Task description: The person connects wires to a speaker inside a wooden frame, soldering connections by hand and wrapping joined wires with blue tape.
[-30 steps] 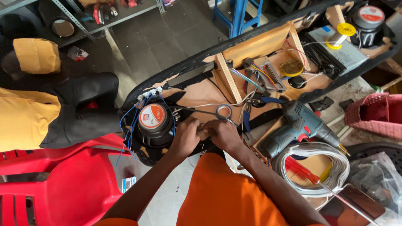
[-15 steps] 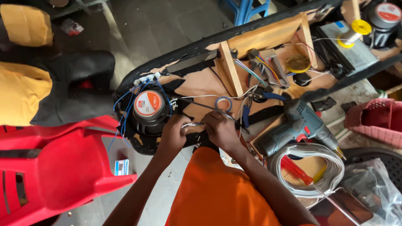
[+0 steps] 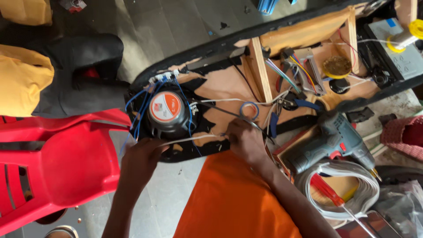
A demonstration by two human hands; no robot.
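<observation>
A round speaker with an orange cap sits in a black-edged wooden panel. Blue wires run from it to a small connector at its upper left. A thin white wire stretches between my two hands. My left hand pinches one end just below the speaker. My right hand grips the other end near the panel's lower edge, beside a roll of blue tape and blue-handled pliers.
A red plastic chair stands at the left. A cordless drill lies to the right above a coil of white cable and a red-handled screwdriver. My orange clothing fills the bottom centre. A yellow and black seat is at upper left.
My hands were together over the panel's lower edge; the left hand has moved left, below the speaker, drawing the white wire out between them. The view has shifted closer.
</observation>
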